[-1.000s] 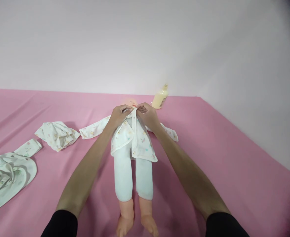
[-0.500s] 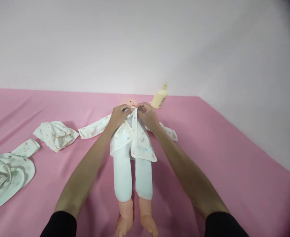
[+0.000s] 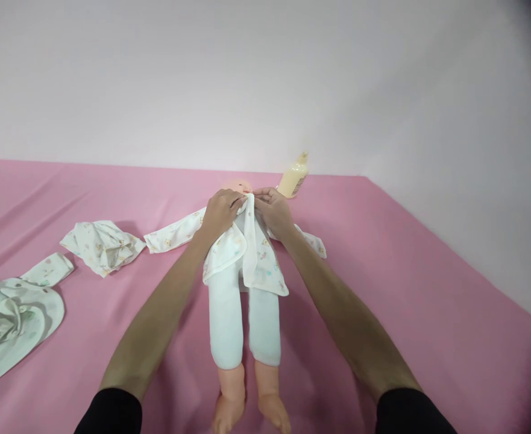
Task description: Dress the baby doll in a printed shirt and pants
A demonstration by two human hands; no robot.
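Observation:
A baby doll (image 3: 268,380) lies on its back with its feet toward me. It wears a white printed baby shirt (image 3: 267,265), its front parted below the collar, above plain white cloth legs. At the collar, my left hand (image 3: 222,211) pinches the shirt's edge on the left side. Opposite it, my right hand (image 3: 273,208) grips the other front edge between thumb and fingers, lifting that flap so its plain inner side shows. Between my hands the exact closure is hidden. Part of the doll's head shows just beyond my fingers.
A pale yellow pump bottle (image 3: 293,176) leans at the back, near the white wall (image 3: 265,78). On the pink sheet (image 3: 383,289), a crumpled printed cloth (image 3: 102,244) and another printed garment (image 3: 16,319) lie at the left.
The shirt's right front flap has turned further, showing more of its inner side. My hands have shifted slightly at the collar and still hold it.

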